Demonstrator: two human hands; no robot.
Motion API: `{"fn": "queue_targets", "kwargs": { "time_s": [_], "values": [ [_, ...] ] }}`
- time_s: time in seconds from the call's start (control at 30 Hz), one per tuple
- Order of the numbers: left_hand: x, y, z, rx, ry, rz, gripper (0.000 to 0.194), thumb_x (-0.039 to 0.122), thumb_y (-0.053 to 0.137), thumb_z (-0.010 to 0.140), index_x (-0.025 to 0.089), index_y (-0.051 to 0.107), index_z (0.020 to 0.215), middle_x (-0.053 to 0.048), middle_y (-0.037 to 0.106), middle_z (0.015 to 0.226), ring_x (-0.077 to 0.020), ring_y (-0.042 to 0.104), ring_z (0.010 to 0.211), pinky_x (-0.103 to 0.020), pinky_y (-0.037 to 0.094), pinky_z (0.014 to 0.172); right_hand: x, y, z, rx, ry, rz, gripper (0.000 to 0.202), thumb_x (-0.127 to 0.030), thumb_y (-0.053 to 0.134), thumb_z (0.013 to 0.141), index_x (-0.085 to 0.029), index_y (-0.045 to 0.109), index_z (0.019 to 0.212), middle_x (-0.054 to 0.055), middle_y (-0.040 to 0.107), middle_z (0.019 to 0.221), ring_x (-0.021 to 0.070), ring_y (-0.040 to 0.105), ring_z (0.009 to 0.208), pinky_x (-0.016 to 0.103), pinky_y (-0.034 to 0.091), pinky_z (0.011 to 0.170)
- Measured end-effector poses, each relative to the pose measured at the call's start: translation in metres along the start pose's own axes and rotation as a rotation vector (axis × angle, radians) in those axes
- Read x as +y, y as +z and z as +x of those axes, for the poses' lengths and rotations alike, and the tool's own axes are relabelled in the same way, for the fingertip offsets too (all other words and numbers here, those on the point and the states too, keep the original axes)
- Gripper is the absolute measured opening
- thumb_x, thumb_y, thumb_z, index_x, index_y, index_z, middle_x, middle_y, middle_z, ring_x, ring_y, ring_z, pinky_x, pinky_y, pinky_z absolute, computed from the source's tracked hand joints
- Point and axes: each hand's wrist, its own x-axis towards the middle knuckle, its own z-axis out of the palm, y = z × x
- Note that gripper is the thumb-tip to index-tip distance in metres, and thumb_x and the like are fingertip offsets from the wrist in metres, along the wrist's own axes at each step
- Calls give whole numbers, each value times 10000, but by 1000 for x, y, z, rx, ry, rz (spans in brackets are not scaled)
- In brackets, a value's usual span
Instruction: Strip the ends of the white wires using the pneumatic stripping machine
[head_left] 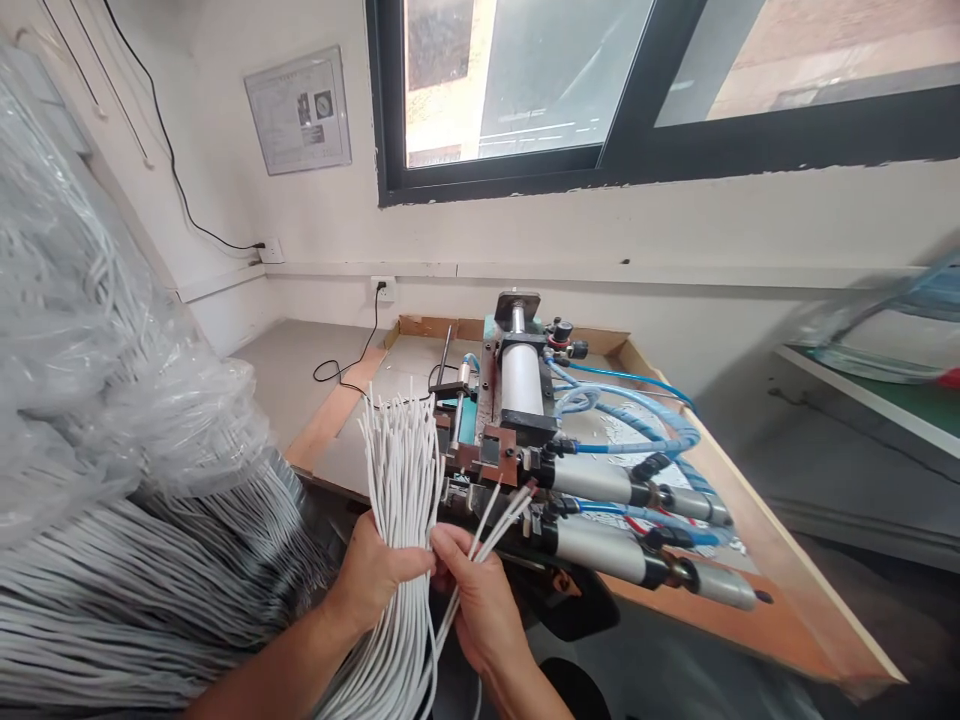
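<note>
A thick bundle of white cables (pixel 401 450) stands upright in my left hand (pixel 379 570), which is wrapped round it with the thumb across the front. Close beside it, my right hand (pixel 480 600) holds a few separate white cables (pixel 504 522) that lean to the right, their tips in front of the machine. The thumbs of both hands nearly meet at the bundle's right edge. Behind the cable tips sits a pneumatic machine (pixel 521 380) with an upright silver cylinder and two cylinders (pixel 600 540) lying toward the right. The lower ends of the cables run down out of view.
Large bunches of grey-white cables (pixel 135 600) under clear plastic wrap (pixel 127 370) fill the left side. The machine stands on a bench with a wooden border (pixel 780 560). Blue air hoses (pixel 637 385) loop at its right. White scraps lie behind them. A shelf (pixel 885 400) is at far right.
</note>
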Motion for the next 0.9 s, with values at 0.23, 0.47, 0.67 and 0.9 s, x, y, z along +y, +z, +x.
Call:
{"fn": "queue_targets", "kwargs": {
  "time_s": [0.23, 0.47, 0.67, 0.9],
  "values": [
    [-10, -13, -5, 68, 33, -47, 91, 85, 639, 542, 133, 593, 605, 20, 594, 534, -147, 530, 523, -261, 422, 524, 15, -13, -19, 51, -29, -120, 279, -410, 668, 651, -140, 600, 643, -45, 458, 441, 56, 315, 395, 192, 208, 399],
    [-10, -15, -8, 108, -40, -146, 95, 78, 641, 530, 134, 601, 596, 29, 589, 506, -141, 534, 495, -269, 436, 517, 26, -20, -33, 150, 49, -86, 334, -435, 727, 550, -139, 583, 606, -42, 457, 408, 47, 307, 365, 178, 176, 378],
    [-10, -14, -9, 105, -43, -183, 106, 95, 657, 518, 138, 606, 601, 31, 587, 510, -143, 533, 494, -276, 444, 519, 29, -17, -34, 196, 66, -79, 349, -443, 736, 515, -146, 555, 538, -56, 399, 355, 39, 269, 342, 173, 147, 368],
    [-9, -13, -8, 133, -83, -160, 113, 86, 652, 494, 125, 616, 593, 18, 596, 509, -157, 556, 496, -270, 430, 503, 24, -15, -32, 168, 104, -113, 343, -430, 711, 548, -153, 517, 497, -82, 332, 326, 29, 204, 327, 185, 113, 357]
  ]
}}
